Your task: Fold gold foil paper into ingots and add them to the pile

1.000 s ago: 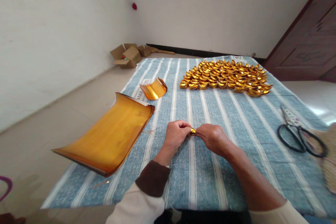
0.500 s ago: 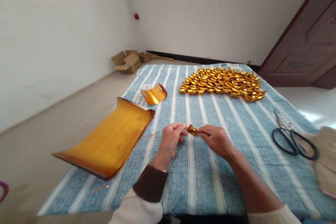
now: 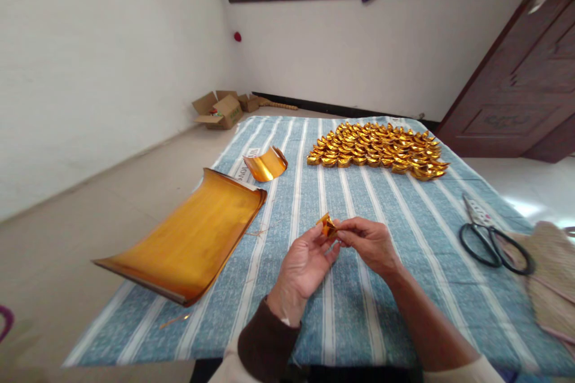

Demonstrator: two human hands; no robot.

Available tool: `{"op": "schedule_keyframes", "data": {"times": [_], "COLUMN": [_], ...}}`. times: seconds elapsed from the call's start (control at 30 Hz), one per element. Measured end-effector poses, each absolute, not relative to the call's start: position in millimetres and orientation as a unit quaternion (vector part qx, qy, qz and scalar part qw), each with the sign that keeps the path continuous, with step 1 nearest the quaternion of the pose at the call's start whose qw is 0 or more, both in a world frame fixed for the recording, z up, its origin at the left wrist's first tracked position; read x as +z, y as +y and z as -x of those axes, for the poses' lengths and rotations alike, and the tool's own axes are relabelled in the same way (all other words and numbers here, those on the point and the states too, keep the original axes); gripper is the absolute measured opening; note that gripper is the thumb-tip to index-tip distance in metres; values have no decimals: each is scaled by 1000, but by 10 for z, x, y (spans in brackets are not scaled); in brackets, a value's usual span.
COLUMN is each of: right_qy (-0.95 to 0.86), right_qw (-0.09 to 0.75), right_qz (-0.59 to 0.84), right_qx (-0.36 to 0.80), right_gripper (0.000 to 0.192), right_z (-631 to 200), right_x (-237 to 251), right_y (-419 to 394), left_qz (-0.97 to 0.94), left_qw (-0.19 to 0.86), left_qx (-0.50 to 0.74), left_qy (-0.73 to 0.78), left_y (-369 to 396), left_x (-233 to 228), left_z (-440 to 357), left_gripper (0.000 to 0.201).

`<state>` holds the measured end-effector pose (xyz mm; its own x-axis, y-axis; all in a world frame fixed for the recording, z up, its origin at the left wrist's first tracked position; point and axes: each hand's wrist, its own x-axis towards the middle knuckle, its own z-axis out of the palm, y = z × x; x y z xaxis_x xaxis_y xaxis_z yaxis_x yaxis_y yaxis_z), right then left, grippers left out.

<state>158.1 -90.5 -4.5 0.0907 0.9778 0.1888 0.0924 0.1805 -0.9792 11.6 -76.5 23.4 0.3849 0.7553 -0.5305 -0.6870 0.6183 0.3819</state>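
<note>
My left hand [image 3: 306, 266] and my right hand [image 3: 368, 241] meet above the blue striped cloth [image 3: 359, 311], both pinching a small folded piece of gold foil [image 3: 327, 225]. The left palm is turned up under it, and the right fingertips grip it from the right. A large curled sheet of gold foil [image 3: 188, 238] lies at the cloth's left edge. A smaller cut strip of gold foil [image 3: 266, 164] sits beyond it. Several finished gold paper ingots [image 3: 380, 148] are laid in rows at the far side of the cloth.
Black-handled scissors [image 3: 489, 239] lie at the right, next to a woven straw item [image 3: 554, 278]. Open cardboard boxes [image 3: 221, 109] stand on the floor by the far wall. A dark wooden door [image 3: 521, 90] is at the right.
My left hand has turned palm up and moved closer under the foil piece. The foil piece is lifted a little higher. The view has tilted upward, showing the window ledge.
</note>
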Motion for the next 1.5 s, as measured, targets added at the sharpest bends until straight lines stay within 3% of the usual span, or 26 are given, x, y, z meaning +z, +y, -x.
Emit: {"op": "schedule_keyframes", "data": {"times": [0.37, 0.53, 0.83, 1.5], "right_qy": [-590, -644, -678, -674], "right_qw": [535, 523, 497, 497], "right_qz": [481, 480, 492, 488], "right_qx": [365, 285, 225, 247], "right_gripper": [11, 26, 31, 32], "right_z": [-1549, -1515, -1487, -1472], "right_x": [-60, -59, -20, -43], "right_y": [-909, -926, -941, -934], "left_qz": [-24, -24, -22, -28], "left_qw": [813, 806, 803, 814], "left_qx": [483, 493, 499, 489], "left_qy": [323, 326, 325, 312], "left_y": [-794, -758, -743, -731], "left_x": [163, 127, 112, 93], "left_z": [-225, -245, -254, -248], "left_gripper": [11, 15, 16, 16]}}
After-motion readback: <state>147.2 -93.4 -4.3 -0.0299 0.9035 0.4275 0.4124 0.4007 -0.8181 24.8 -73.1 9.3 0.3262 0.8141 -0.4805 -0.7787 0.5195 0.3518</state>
